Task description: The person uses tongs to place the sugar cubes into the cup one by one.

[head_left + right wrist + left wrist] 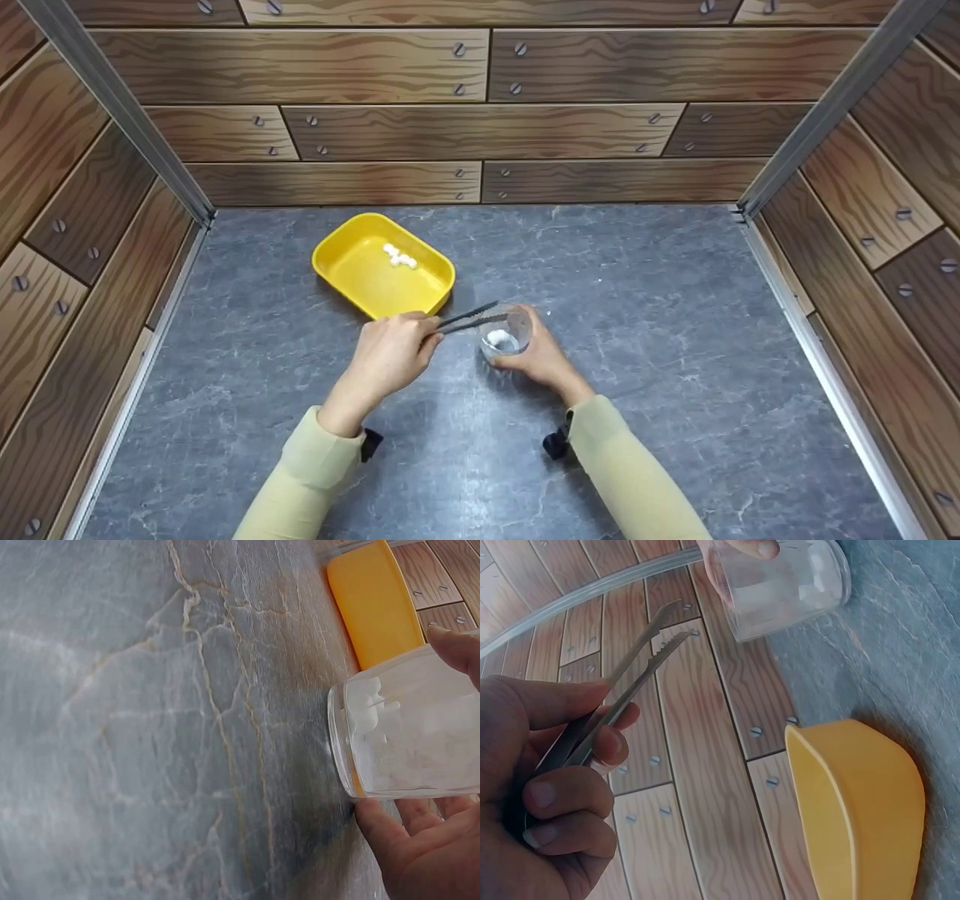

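Observation:
My left hand [391,351] grips a pair of slim metal tongs [634,679] with toothed tips. The tips stand apart with nothing between them, over the mouth of a clear glass [516,324] in the head view. Around the side of this upright glass curl the fingers and thumb of my right hand [546,358]. White lumps [366,706] lie at the bottom of the glass; their exact kind cannot be told. A yellow tray [345,274] stands beyond my left hand, holding several small white pieces [400,256] near its far side.
The grey marbled tabletop [660,300] is bounded by wood-patterned walls [375,67] at the back and both sides. Metal rails [825,397] run along the side edges. A tiny white speck [599,280] lies right of the glass.

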The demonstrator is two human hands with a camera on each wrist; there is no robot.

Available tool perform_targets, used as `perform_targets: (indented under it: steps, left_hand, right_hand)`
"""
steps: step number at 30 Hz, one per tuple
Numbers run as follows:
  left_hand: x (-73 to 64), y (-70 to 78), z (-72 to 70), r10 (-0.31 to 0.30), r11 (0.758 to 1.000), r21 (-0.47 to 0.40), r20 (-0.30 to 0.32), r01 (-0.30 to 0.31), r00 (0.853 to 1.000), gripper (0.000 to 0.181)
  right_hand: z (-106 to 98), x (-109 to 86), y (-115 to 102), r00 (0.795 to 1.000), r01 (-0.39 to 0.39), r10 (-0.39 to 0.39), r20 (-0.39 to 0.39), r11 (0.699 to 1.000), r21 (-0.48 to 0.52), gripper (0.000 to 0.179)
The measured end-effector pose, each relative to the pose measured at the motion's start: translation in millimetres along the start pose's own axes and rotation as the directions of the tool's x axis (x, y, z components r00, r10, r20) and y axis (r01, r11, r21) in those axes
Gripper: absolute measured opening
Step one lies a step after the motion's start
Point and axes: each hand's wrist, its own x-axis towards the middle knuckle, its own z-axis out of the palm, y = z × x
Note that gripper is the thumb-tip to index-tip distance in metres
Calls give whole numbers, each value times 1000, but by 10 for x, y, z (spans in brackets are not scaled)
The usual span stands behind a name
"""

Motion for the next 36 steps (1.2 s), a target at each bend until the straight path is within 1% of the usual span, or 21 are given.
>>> perform_targets:
  steps: [3, 8, 9, 12, 13, 14, 19, 20, 21, 25, 29, 32, 36]
  left_hand:
    - [-7, -26, -18, -21, 1000, -14, -9, 21, 1000, 10]
    - [-23, -81, -40, -50, 999, -4, -24, 50, 998, 15]
    - [-26, -92, -45, -59, 998, -3, -28, 58, 998, 14]
    - [-32, -128, -78, -96, 995, -4, -32, 96, 995, 10]
    - [-33, -141, -96, -110, 994, -7, -33, 109, 993, 10]
    - [-36, -156, -115, -123, 992, -8, -35, 123, 992, 12]
    - [-42, -232, -198, -200, 980, -25, -42, 199, 979, 19]
    - [-43, -246, -208, -212, 977, -30, -46, 211, 976, 20]
    - [-43, -259, -215, -224, 974, -33, -50, 222, 973, 21]
    - [-43, -321, -226, -263, 964, -44, -56, 260, 963, 23]
    - [-29, -412, -207, -315, 949, -34, -43, 314, 948, 25]
    - [-17, -505, -170, -350, 937, -22, -35, 349, 936, 26]
    - [-6, -639, -101, -379, 925, -5, -31, 379, 925, 24]
  right_hand:
    - [-4, 2, -11, 1000, -7, 7, 1, 1000, 3, 96]
    - [-2, 0, -21, 1000, 5, -5, -2, 1000, 2, 97]
    - [-1, -2, -20, 1000, 8, -8, -4, 1000, 0, 97]
    - [7, -11, -14, 1000, 18, -18, -14, 1000, 7, 97]
    - [2, -34, -73, 1000, 22, -22, -16, 1000, 12, 96]
    - [2, -33, -74, 1000, 21, -20, -17, 1000, 9, 96]
    - [-2, -29, -76, 999, 30, -30, -17, 1000, -1, 96]
    - [4, -8, -15, 999, 29, -29, -18, 1000, -7, 96]
    - [5, -8, -14, 999, 32, -32, -18, 999, -5, 96]
    - [5, -9, -18, 1000, 4, -4, -10, 1000, -6, 97]
    - [9, -10, -21, 1000, -30, 30, -1, 999, -12, 96]
    - [12, -9, -20, 999, -33, 33, -4, 999, -19, 97]
    - [9, -5, -20, 1000, -26, 26, -9, 1000, -11, 96]
